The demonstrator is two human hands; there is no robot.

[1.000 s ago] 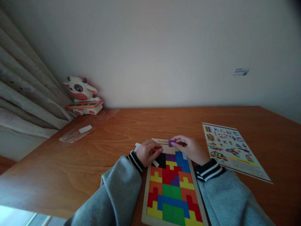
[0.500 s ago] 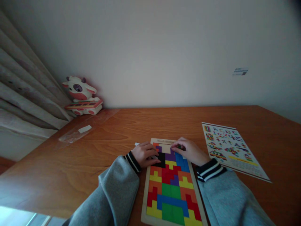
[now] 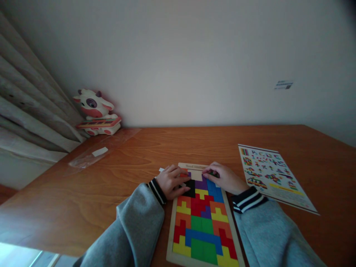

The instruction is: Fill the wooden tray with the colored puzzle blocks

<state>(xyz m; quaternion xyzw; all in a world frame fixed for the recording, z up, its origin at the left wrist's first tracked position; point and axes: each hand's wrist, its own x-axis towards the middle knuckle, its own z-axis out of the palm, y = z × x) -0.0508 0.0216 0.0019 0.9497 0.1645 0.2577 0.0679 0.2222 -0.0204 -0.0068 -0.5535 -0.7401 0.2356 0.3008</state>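
Observation:
A wooden block puzzle board (image 3: 172, 222) lies in front of me, filled with red, yellow, green, blue, orange, purple and black pieces. Near its top is a bare pale gap (image 3: 197, 175). My left hand (image 3: 172, 182) rests over the upper left edge, fingers spread and open, touching the board beside a black piece (image 3: 191, 189). On the upper right, my right hand (image 3: 221, 177) is closed in a pinch, its tips at a purple piece (image 3: 204, 183); what they hold, if anything, is hidden. A bit of green shows between thumb and fingers.
A printed sheet of colourful block figures (image 3: 274, 174) lies to the right. Clear plastic wrapping (image 3: 86, 160) with a white label lies at the left. A toy cow with a keyboard (image 3: 97, 113) sits by the wall and the curtain (image 3: 25, 92).
The left hand's fingers have lifted and spread slightly, with the index finger shifted up the board. The right hand stays almost still at the upper right, and the pieces look unchanged.

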